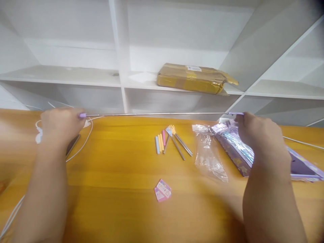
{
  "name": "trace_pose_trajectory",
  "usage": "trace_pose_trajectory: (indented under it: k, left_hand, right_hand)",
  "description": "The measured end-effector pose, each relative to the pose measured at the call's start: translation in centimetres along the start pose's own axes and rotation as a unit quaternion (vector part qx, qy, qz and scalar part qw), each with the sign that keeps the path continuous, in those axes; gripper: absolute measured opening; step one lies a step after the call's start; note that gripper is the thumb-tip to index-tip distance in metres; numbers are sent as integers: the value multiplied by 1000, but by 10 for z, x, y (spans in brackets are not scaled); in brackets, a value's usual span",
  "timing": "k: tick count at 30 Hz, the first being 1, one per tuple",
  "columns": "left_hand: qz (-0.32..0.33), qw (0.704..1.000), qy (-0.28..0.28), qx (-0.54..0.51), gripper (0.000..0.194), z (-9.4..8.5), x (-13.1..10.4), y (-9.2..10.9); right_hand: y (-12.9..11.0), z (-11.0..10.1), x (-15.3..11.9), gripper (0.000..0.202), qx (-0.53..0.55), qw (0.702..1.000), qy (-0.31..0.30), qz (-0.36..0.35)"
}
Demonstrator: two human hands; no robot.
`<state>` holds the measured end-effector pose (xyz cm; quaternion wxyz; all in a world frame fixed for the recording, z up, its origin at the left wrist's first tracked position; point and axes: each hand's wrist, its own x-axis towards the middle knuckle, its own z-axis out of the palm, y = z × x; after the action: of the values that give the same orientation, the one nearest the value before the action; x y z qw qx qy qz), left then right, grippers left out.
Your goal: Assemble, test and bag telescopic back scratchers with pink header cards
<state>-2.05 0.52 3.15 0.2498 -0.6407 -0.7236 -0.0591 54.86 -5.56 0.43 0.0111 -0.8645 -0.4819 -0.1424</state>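
Stretched level between my hands is a telescopic back scratcher [157, 114] with a thin metal rod and purple ends. My left hand [62, 125] is closed round its purple handle; my right hand [259, 133] grips the purple end opposite. On the wooden table below lie several metal rods with a blue claw head [168, 130] and a yellow claw head [173, 129]. Beside them sit loose handles: a blue one [157, 145], yellow ones [160, 142] and a pink one [163, 137]. Small pink cards [162, 190] overlap nearer to me.
A clear plastic bag [209, 153] and purple shiny packaging [235, 145] lie at the right, partly behind my right arm. White cables [88, 138] and a dark flat object [72, 145] are near my left hand. A taped cardboard parcel [189, 78] rests on the white shelf [76, 74] behind.
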Motion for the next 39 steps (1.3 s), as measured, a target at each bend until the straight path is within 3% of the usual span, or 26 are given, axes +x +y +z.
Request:
trace_pose_trajectory:
  k: [4, 11, 14, 17, 20, 23, 27, 33, 39]
  left_hand:
    - [5, 1000, 1, -2, 26, -4, -2, -1]
    - [-13, 999, 36, 25, 24, -19, -13, 3]
    - [1, 999, 31, 10, 26, -28, -17, 9]
    - [40, 999, 12, -7, 34, -31, -23, 29]
    - [83, 996, -8, -13, 42, -27, -32, 61]
    - [110, 994, -22, -20, 44, -20, -44, 89]
    - [135, 990, -28, -37, 46, -21, -60, 107]
    - [140, 989, -37, -18, 41, -29, -67, 106]
    - [143, 989, -38, -8, 42, -39, -72, 108]
  right_hand:
    - [8, 0, 3, 65, 0, 999, 39, 13]
    - [29, 0, 6, 56, -11, 995, 86, 41]
    - [27, -7, 1, 55, -18, 995, 89, 41]
    - [7, -15, -9, 53, -16, 995, 96, 1]
    - [-31, -18, -25, 49, -15, 992, 101, -70]
    - [-73, -9, -42, 44, -16, 980, 134, -149]
    - [-109, 8, -59, 41, 26, 954, 176, -240]
    - [-116, 13, -67, 43, 42, 941, 185, -279]
    - [-117, 3, -81, 46, 92, 911, 256, -311]
